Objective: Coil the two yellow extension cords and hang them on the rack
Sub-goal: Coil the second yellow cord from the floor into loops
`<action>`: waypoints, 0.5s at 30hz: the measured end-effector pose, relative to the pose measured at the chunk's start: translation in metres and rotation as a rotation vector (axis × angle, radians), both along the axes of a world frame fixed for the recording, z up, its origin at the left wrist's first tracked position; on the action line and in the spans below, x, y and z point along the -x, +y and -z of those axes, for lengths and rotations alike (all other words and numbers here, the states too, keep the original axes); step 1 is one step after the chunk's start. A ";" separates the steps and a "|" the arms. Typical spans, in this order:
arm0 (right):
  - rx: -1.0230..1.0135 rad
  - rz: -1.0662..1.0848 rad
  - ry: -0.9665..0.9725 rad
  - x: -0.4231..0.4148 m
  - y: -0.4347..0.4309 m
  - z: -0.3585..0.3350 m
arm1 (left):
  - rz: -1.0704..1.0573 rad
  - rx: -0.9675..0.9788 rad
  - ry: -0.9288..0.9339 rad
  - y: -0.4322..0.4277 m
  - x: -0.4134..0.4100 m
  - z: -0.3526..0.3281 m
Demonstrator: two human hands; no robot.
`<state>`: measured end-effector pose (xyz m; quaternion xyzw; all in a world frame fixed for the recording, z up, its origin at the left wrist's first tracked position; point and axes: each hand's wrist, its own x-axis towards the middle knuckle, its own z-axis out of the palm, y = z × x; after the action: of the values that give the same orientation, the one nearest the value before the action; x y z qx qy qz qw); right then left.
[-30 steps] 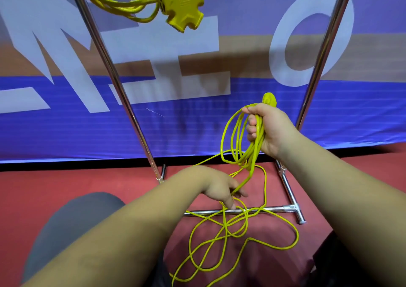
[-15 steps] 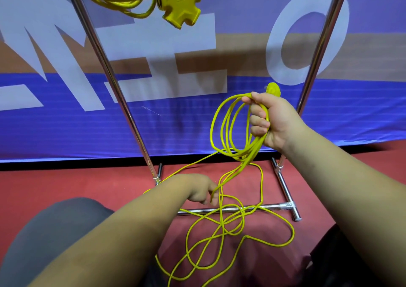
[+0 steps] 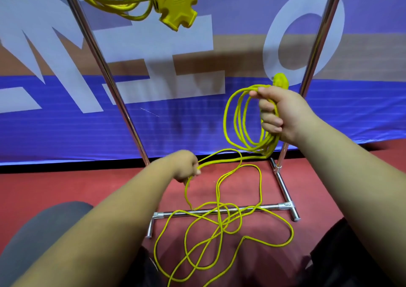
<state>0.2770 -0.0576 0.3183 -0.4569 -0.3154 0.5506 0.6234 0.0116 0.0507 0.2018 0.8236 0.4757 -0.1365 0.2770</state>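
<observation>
Gripping coiled cord (image 3: 239, 119), raised right hand (image 3: 283, 115); lowered left hand (image 3: 186, 168) pinches slack

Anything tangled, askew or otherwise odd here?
The uncoiled part of the yellow extension cord lies in crossing loops on the red floor, draped over the rack's base bar; it might snag when pulled. Nothing else stands out.
</observation>
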 end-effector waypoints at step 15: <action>0.040 -0.029 -0.712 0.056 0.004 0.048 | -0.870 0.735 -1.115 -0.007 -0.040 -0.122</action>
<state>0.2206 -0.0540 0.2699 -0.6276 -0.5085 0.3718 0.4574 0.0514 0.0438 0.3243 0.3670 0.4703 0.2682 0.7565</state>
